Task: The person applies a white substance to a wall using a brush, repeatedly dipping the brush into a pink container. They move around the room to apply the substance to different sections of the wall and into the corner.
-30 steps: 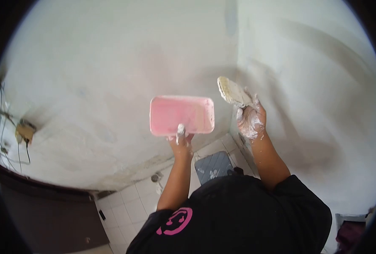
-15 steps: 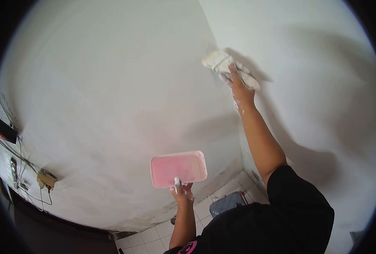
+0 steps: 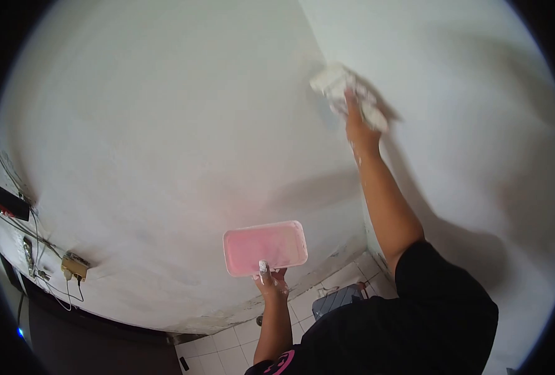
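My right hand [image 3: 360,122] grips a wide paintbrush [image 3: 335,80] coated in white paint. Its bristles are up at the inside corner where two walls meet, and the brush is somewhat blurred. Lower down, my left hand [image 3: 271,281] holds a shallow pink rectangular tray [image 3: 266,247] by its near edge. The thumb, smeared with white, lies over the rim while the other fingers are partly hidden below. White splashes mark both hands and the right forearm.
A pale, patchy wall [image 3: 165,125] fills the left, and a whiter wall [image 3: 477,156] the right. At far left hang a socket box [image 3: 75,265] with plugs, loose cables and a dark box [image 3: 7,200]. A grey ribbed case [image 3: 336,301] stands on the tiled floor [image 3: 227,340].
The brush in my right hand has shifted slightly right and up along the corner. The tray stays nearly in place in my left hand. The view has shifted slightly.
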`<action>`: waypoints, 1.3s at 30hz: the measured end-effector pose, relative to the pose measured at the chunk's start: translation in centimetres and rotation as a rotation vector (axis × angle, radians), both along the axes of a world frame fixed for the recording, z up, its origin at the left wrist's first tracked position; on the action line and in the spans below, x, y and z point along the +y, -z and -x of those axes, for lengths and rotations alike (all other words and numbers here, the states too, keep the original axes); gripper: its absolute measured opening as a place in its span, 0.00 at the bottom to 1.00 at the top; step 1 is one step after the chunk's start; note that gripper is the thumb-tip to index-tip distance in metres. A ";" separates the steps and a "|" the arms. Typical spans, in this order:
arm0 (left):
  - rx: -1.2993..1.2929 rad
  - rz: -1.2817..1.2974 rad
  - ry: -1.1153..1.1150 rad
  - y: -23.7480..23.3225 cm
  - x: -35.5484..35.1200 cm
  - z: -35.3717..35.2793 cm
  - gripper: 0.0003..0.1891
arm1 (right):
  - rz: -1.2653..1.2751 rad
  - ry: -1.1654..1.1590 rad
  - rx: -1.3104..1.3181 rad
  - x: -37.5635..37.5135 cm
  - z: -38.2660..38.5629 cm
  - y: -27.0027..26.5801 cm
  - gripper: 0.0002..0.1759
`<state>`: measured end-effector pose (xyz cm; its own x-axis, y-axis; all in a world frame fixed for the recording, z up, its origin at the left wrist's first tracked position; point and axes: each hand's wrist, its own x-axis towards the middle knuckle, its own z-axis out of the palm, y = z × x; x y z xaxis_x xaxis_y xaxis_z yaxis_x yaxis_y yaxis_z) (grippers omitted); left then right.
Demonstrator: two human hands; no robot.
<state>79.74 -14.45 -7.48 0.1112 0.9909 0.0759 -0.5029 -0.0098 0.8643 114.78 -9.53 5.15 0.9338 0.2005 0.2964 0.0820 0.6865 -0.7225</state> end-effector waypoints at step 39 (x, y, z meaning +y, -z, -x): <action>0.019 0.054 -0.093 -2.7 -3.5 -1.8 0.37 | 0.323 0.109 -0.554 -1.2 3.7 4.1 0.09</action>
<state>81.49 -17.99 -4.78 0.0197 0.9996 0.0211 -0.4853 -0.0089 0.8743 111.10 -10.76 1.10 0.6800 0.2727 0.6807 0.5586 0.4088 -0.7217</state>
